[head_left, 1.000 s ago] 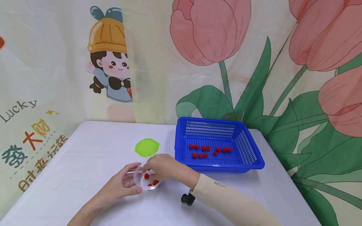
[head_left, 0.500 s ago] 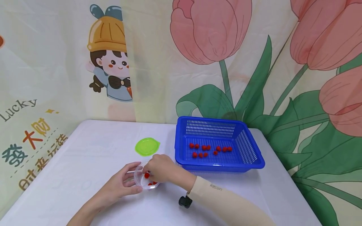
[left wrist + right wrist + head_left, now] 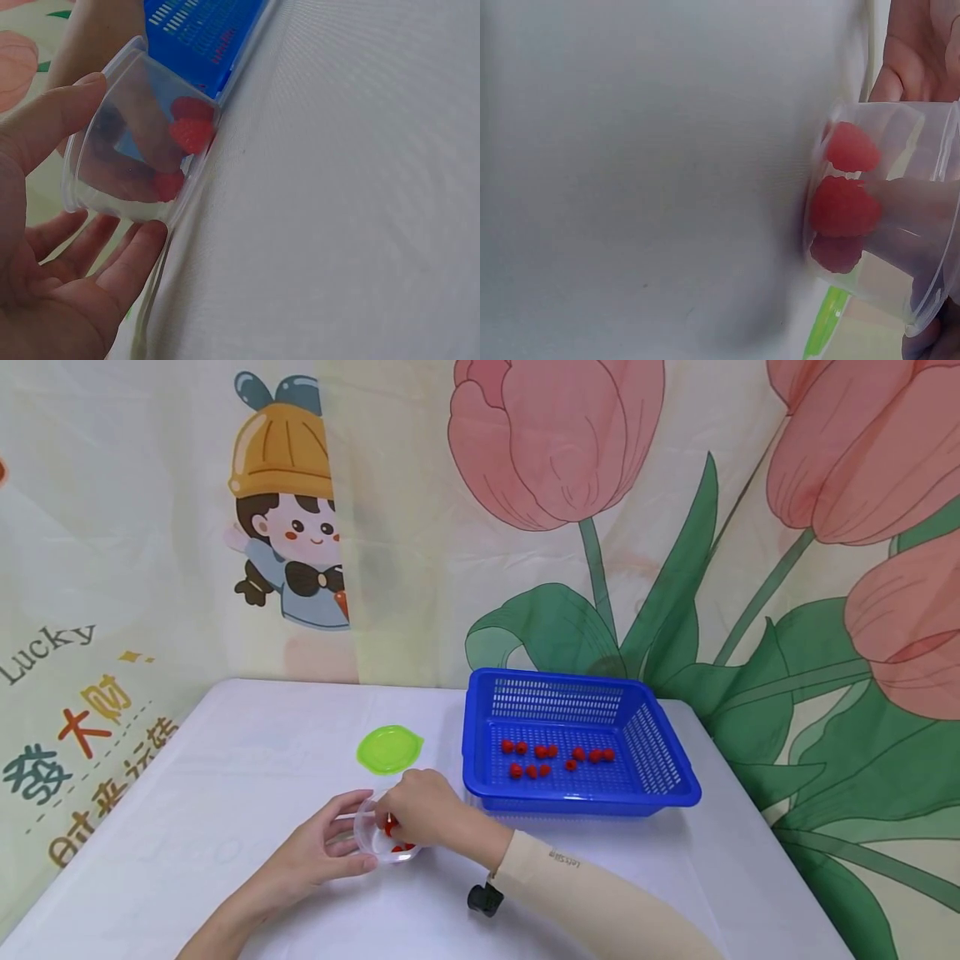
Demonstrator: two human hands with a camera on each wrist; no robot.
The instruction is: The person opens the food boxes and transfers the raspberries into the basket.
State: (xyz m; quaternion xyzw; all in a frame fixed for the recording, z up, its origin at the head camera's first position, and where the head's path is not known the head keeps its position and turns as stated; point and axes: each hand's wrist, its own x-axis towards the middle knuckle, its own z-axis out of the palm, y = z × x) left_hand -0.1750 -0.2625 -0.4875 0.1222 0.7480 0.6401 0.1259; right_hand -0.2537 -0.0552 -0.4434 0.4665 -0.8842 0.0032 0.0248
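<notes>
A small clear plastic tub (image 3: pixel 367 837) stands on the white table, with several red raspberries at its bottom. My left hand (image 3: pixel 300 862) holds the tub from the left; in the left wrist view its thumb (image 3: pixel 64 116) lies at the rim and its fingers against the far side. My right hand (image 3: pixel 426 806) reaches down through the tub's open top. Its fingertips pinch a raspberry (image 3: pixel 169 184) near the bottom, seen through the clear wall. Two other raspberries (image 3: pixel 192 135) lie beside the fingers. From the head view, the right hand covers part of the tub.
A green lid (image 3: pixel 389 750) lies flat behind the tub. To the right stands a blue perforated basket (image 3: pixel 585 799) with several raspberries (image 3: pixel 516 771) spread on its floor. A black wrist camera (image 3: pixel 485 900) hangs under the right sleeve. A printed cloth (image 3: pixel 405 568) hangs behind the table.
The right hand has moved slightly left and deeper into the tub, its fingers now covering more of the raspberry there. The left hand and tub have stayed in place.
</notes>
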